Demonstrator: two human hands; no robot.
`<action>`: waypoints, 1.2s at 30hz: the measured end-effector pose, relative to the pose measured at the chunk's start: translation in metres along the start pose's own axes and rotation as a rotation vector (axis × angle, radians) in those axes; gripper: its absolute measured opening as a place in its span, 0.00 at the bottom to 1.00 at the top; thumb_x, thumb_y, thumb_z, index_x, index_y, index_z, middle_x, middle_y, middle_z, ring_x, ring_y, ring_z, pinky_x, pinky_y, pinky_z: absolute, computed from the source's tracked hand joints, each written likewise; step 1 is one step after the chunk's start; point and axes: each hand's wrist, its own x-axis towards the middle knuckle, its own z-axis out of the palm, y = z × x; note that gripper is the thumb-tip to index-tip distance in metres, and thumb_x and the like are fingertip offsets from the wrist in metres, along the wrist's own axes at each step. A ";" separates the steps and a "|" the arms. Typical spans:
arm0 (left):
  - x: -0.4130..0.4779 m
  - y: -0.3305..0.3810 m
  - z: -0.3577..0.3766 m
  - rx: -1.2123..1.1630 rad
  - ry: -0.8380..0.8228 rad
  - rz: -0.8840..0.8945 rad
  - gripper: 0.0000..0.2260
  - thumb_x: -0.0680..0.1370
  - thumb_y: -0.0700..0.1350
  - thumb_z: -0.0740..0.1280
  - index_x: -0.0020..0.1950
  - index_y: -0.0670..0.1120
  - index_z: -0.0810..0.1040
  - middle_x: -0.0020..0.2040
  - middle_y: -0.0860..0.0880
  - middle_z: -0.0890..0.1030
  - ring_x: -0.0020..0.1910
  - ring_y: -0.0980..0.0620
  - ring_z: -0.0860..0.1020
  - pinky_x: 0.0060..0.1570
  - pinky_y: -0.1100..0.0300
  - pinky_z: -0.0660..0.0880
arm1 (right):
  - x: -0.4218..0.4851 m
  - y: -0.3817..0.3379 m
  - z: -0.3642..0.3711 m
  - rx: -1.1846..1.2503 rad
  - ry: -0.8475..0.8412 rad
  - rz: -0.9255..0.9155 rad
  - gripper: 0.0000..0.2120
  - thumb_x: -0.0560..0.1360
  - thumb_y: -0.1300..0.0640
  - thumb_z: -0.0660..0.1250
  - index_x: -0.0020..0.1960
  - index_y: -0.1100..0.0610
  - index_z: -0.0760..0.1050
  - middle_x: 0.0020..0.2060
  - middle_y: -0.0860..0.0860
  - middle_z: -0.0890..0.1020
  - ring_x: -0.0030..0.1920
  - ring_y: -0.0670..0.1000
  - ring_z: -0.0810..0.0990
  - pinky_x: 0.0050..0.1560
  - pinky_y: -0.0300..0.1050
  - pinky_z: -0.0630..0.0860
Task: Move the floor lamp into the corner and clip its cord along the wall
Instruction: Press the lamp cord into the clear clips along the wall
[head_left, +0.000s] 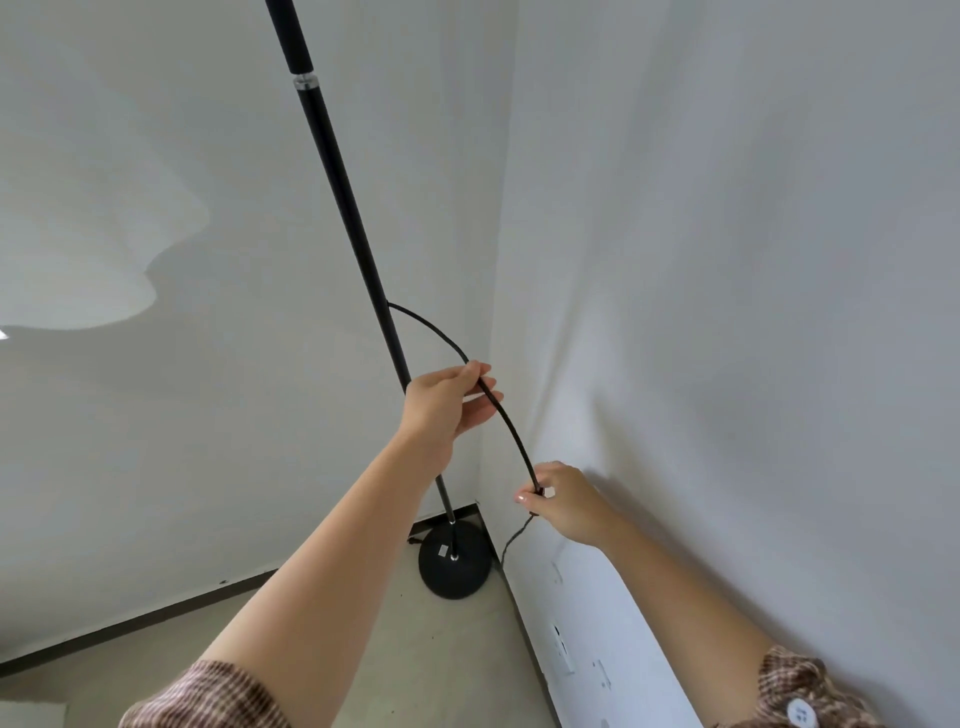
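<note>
A black floor lamp stands in the corner: its thin pole (347, 208) rises from a round black base (456, 564) on the floor. A black cord (511, 431) leaves the pole partway up and arcs down to the right. My left hand (447, 402) pinches the cord near the top of the arc. Lower down, close to the right wall, my right hand (563, 501) grips the same cord. Below that hand the cord thins and drops toward the skirting.
Two white walls meet at the corner (493, 312), with dark skirting along the floor. Low on the right wall sit a white socket (561, 647) and small white clips (601, 673). The floor is light grey.
</note>
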 end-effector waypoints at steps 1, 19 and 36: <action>0.001 0.001 0.000 -0.023 -0.004 0.006 0.07 0.78 0.42 0.64 0.46 0.42 0.81 0.40 0.47 0.82 0.35 0.53 0.84 0.34 0.64 0.79 | -0.001 0.003 0.000 0.029 -0.004 0.009 0.11 0.76 0.57 0.65 0.44 0.65 0.77 0.40 0.57 0.79 0.43 0.55 0.77 0.48 0.47 0.74; 0.051 -0.079 -0.047 0.384 -0.132 0.060 0.16 0.77 0.51 0.64 0.63 0.48 0.74 0.48 0.51 0.82 0.48 0.54 0.82 0.52 0.57 0.78 | -0.037 0.042 0.106 0.178 0.211 0.415 0.13 0.78 0.45 0.59 0.39 0.49 0.61 0.38 0.50 0.72 0.33 0.51 0.75 0.29 0.36 0.68; 0.113 -0.273 -0.066 0.310 -0.590 0.303 0.09 0.79 0.50 0.61 0.55 0.50 0.79 0.47 0.54 0.85 0.48 0.56 0.83 0.48 0.59 0.80 | 0.026 0.202 0.233 0.331 0.459 0.310 0.14 0.73 0.50 0.69 0.35 0.55 0.69 0.25 0.48 0.73 0.22 0.43 0.71 0.21 0.30 0.64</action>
